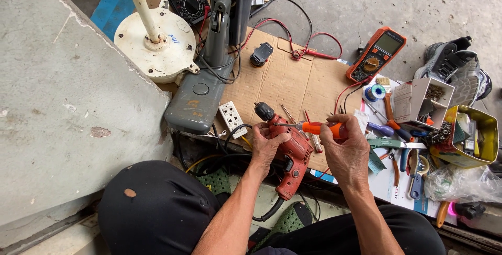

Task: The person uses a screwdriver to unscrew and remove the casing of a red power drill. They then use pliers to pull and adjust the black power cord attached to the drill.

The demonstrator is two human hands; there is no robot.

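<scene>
My left hand (pixel 266 148) was closed around the body of the red electric drill (pixel 289 153), which lay tilted with its chuck pointing away from me and its black cord trailing down toward my knees. My right hand (pixel 346 153) gripped the orange-handled screwdriver (pixel 314 127); its shaft ran leftward and its tip met the drill housing just above my left fingers.

Open room was limited. Beyond both hands lay a flat sheet of cardboard (pixel 285 80), bare in its middle. A white socket block (pixel 231 116) sat just left of the drill chuck, and a grey fan base (pixel 198 101) stood beyond it. A concrete slab (pixel 63 103) closed off the far left.

To the right of my right hand, loose pliers and cutters crowded a white sheet. Farther right stood a yellow tin (pixel 486 135) of small parts and an open white carton (pixel 418 101), both upright. An orange multimeter (pixel 376 54) lay beyond them, its red leads looping across the cardboard.
</scene>
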